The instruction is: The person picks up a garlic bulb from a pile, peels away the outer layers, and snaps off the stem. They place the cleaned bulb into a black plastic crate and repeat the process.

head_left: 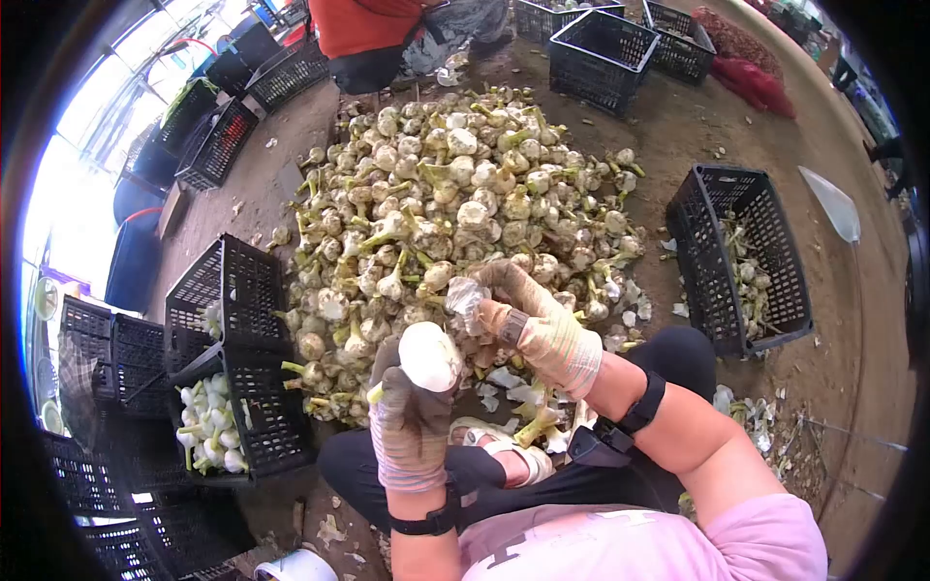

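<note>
My left hand [415,418], in a striped, soiled work glove, is closed around a white, cleaned garlic bulb [429,356]. Just to its upper right, my gloved right hand [544,331] pinches a papery piece of garlic skin [466,296], apart from the bulb. A dark band circles that hand's thumb. Beyond both hands lies a big heap of unpeeled garlic bulbs [455,194] with short stems, some dirty. Shed skins [506,378] lie below the right hand, near my sandalled foot.
A black crate [266,412] at left holds white cleaned bulbs [211,426]. The right-hand crate [741,194] contains stems and bulbs. More black crates [603,58] stand around the heap. Another person in orange [358,27] sits at its far side. A white bucket [295,566] is at bottom left.
</note>
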`<action>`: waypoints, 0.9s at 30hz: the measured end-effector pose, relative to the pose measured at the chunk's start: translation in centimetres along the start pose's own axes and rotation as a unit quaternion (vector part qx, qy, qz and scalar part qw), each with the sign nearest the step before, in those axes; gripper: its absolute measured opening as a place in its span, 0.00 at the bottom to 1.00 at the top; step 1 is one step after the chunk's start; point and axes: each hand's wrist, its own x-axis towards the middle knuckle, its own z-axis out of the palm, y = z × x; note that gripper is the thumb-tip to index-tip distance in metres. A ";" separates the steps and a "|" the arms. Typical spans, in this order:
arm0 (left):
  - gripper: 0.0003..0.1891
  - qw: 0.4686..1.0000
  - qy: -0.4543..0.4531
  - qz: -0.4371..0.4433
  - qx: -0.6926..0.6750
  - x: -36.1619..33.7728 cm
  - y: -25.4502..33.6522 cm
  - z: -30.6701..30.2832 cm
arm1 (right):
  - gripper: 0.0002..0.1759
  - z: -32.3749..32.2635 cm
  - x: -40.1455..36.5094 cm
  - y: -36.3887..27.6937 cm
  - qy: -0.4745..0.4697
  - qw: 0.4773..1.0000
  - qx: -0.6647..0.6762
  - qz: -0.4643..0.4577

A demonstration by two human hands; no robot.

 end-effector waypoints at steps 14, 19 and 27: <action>0.24 0.950 -0.077 0.141 0.266 -0.7 -1.4 0.8 | 0.21 1.3 0.4 1.7 0.072 0.994 0.010 -0.086; 0.25 0.989 -0.038 -0.006 0.146 -1.3 -1.2 0.9 | 0.25 1.0 0.9 2.4 0.084 0.972 -0.133 -0.172; 0.22 0.744 -0.124 0.339 0.563 -1.3 -3.7 1.3 | 0.39 0.1 1.1 1.7 0.118 0.983 -0.035 -0.136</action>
